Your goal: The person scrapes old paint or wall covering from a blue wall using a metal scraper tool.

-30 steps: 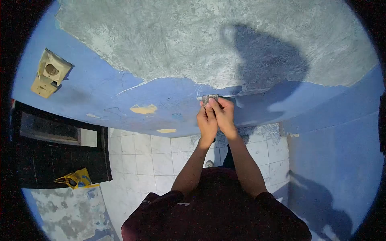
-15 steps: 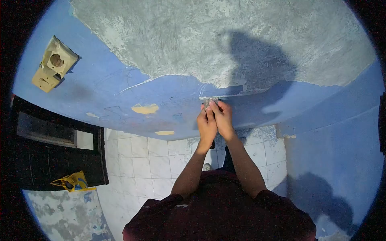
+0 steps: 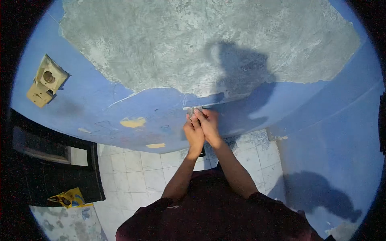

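Observation:
A flat, greyish scraper blade (image 3: pixel 194 110) is pressed against the blue painted wall (image 3: pixel 161 102), just below the bare grey plaster patch (image 3: pixel 173 44). My left hand (image 3: pixel 194 135) is closed around its lower part, fingers pointing up. From the right, my right hand (image 3: pixel 210 125) also grips it, with the thumb lying on its face. Both hands touch each other, and the fingers cover most of the tool. A pale scratched line runs along the paint at the blade's upper edge.
On the wall at left hangs a broken cream socket box (image 3: pixel 47 78). Below it stands a dark cabinet (image 3: pixel 60 172) with a yellow plastic bag (image 3: pixel 70 197). White floor tiles (image 3: pixel 128 168) lie below; another blue wall (image 3: pixel 321 148) rises at right.
My view has shifted, so the wall, hands and cabinet appear lower and further left. Both hands keep their grip on the scraper at about the same spot on the wall.

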A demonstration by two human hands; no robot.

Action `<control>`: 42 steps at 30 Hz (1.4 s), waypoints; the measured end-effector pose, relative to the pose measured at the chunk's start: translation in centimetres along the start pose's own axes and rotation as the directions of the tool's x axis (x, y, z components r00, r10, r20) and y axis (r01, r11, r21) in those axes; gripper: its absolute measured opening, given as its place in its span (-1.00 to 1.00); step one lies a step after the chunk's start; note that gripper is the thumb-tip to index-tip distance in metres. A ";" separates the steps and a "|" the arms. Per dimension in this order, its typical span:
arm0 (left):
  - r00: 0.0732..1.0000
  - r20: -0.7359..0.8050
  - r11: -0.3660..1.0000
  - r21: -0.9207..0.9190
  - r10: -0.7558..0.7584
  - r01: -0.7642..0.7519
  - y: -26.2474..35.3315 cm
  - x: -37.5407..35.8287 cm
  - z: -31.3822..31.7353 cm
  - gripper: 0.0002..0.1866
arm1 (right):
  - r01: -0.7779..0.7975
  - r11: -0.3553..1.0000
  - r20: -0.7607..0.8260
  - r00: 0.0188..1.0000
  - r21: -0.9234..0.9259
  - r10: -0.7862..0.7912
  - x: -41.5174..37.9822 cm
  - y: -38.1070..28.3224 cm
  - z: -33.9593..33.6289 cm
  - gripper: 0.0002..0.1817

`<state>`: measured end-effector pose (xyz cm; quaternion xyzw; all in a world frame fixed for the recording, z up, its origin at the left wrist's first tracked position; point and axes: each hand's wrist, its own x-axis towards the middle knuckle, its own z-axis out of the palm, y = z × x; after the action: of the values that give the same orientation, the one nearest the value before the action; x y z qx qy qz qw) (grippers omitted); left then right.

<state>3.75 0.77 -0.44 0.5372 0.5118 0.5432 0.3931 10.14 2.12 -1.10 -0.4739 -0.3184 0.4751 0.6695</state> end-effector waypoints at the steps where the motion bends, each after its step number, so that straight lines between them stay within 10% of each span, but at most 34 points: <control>1: 0.998 -0.065 1.000 0.025 0.005 -0.003 -0.9 0.0 0.5 -0.57 | 0.058 0.998 0.000 0.998 -0.030 -0.058 0.1 -0.2 0.0 -0.74; 21: 1.000 0.002 0.995 0.096 0.011 -0.011 -0.4 0.6 -0.6 -0.56 | 0.060 0.996 -0.034 0.997 -0.070 -0.062 -0.7 -0.9 0.7 -0.64; 29: 0.992 -0.037 0.987 0.108 0.123 -0.119 -2.2 1.3 -0.5 -0.56 | 0.021 0.969 -0.096 0.994 -0.246 -0.046 -2.2 2.4 -11.1 -0.76; 37: 0.959 -0.055 0.950 0.165 0.277 -0.265 -1.1 1.0 -0.6 -0.56 | -0.043 0.924 0.091 0.992 -0.381 0.083 -1.0 -1.7 -10.4 -0.70; 42: 0.996 -0.007 0.992 -0.087 0.086 -0.086 -1.8 0.7 0.2 -0.59 | 0.074 0.964 0.195 0.981 -0.255 -0.024 -0.8 -2.2 -5.2 -0.70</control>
<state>3.66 1.79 -2.09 0.5401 0.4646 0.5823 0.3916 15.17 -0.59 -0.82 -0.5023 -0.4524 0.4553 0.5794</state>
